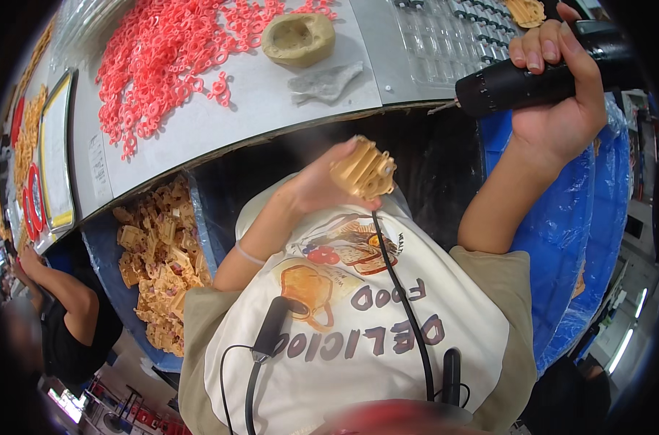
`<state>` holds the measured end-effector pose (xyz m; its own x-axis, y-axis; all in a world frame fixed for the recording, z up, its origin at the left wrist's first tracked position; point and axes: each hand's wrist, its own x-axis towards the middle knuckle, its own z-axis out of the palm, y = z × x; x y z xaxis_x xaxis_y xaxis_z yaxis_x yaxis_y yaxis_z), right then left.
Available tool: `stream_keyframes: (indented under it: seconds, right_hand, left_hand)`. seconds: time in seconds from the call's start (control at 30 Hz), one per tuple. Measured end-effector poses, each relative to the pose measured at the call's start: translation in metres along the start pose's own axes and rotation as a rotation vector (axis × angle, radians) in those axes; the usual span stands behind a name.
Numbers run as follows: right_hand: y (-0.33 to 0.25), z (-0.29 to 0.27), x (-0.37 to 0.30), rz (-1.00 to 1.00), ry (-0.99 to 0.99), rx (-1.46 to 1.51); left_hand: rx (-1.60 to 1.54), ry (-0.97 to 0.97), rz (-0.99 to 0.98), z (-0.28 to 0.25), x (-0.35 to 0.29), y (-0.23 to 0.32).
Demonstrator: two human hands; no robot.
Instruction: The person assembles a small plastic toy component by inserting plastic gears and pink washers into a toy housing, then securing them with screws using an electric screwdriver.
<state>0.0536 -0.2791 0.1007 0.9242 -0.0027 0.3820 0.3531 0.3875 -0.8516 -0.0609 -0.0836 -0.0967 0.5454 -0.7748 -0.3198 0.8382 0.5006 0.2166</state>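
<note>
My left hand (316, 183) grips a ribbed tan plastic housing (363, 170) in front of my chest, below the table edge. Part of the housing is hidden behind my fingers and palm. My right hand (561, 90) is wrapped round a black electric screwdriver (490, 88), raised at the right over the table edge. Its thin metal bit (443, 108) points left and stands apart from the housing.
Pink-red plastic rings (162, 61) lie heaped on the white table (257, 109), beside a hollowed clay-like lump (298, 40) and a crumpled clear bag (326, 83). Clear trays (434, 43) sit behind. Tan housings (166, 261) fill the left bin; a plastic-lined blue bin (554, 239) stands right. Another person's arm (64, 286) shows far left.
</note>
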Motion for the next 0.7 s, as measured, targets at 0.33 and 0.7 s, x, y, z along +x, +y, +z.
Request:
stream_keyframes:
  seconds: [0.33,0.7]
  right_hand:
    - [0.015,-0.029,0.011,0.045,-0.204,0.139]
    - [0.016,-0.011,0.001,0.085,-0.118,0.112]
  left_hand:
    - [1.285,0.108,0.686,0.086,-0.103,0.055]
    - [1.947,0.739,0.955,0.083,-0.064,0.124]
